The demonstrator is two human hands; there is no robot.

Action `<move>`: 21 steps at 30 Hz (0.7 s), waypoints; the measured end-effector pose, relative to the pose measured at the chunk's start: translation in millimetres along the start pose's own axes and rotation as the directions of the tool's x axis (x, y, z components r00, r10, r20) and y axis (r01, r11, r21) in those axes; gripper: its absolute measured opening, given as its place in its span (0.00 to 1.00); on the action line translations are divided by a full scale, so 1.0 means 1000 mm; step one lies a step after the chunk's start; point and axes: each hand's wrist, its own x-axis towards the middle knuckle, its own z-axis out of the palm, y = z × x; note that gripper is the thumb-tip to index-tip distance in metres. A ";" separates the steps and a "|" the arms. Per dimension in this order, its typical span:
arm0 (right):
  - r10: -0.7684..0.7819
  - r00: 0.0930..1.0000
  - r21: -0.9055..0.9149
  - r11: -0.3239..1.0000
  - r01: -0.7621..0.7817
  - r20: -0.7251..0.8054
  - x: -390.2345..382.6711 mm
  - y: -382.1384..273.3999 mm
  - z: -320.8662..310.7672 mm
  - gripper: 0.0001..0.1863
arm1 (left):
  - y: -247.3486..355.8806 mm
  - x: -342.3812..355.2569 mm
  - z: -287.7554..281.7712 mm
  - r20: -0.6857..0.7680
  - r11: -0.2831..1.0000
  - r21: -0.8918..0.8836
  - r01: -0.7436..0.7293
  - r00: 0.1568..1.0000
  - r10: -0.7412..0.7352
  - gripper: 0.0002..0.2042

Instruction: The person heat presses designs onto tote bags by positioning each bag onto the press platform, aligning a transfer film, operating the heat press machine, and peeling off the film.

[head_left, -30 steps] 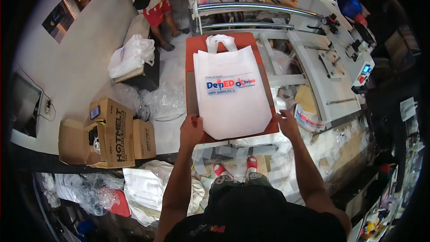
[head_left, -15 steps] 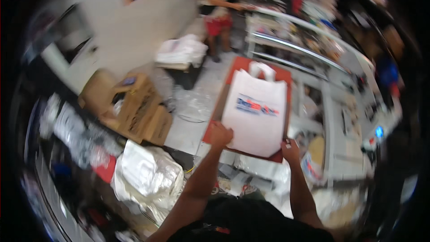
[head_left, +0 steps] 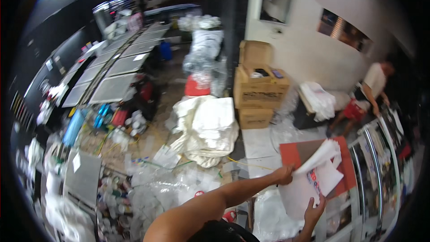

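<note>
My left hand (head_left: 285, 175) is closed on the upper left edge of white bags (head_left: 295, 192), which are tilted over a red board (head_left: 291, 149) with their top ends and handles folded up. The coloured print on the top bag shows partly. My right hand (head_left: 315, 209) is at the bags' near right edge, thumb and fingers bent against it, apparently gripping it. My left forearm crosses the lower middle of the view.
Cardboard boxes (head_left: 255, 89) stand by the wall, with a white sack (head_left: 201, 130) before them. A co-worker (head_left: 371, 83) stands right, by a metal-railed machine (head_left: 376, 175) and stacked white bags (head_left: 318, 101). Rows of flat grey platens (head_left: 112, 80) run at left, amid plastic sheeting.
The view has swung left, bringing the platens into sight and shifting board and co-worker rightward. The white bags, lying flat earlier, are now skewed and partly folded up in my hands.
</note>
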 end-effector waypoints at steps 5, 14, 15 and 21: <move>-0.728 0.519 0.156 0.635 0.757 0.448 -0.010 -0.155 0.052 0.45 | 0.014 -0.190 -0.078 -0.225 0.982 0.186 0.039 0.974 0.004 0.16; -0.828 -0.370 0.768 0.108 0.631 0.421 -0.277 -0.384 0.110 0.18 | 0.078 -0.605 -0.135 -0.859 0.869 0.225 0.440 0.511 -0.036 0.17; -0.807 -0.444 0.821 0.086 0.564 0.389 -0.317 -0.394 0.107 0.18 | 0.086 -0.659 -0.122 -0.887 0.828 0.172 0.534 0.450 -0.106 0.17; -0.823 -0.560 0.991 0.025 0.133 0.096 -0.516 -0.441 0.040 0.18 | 0.157 -0.931 -0.030 -1.000 0.626 0.008 0.779 -0.002 0.016 0.14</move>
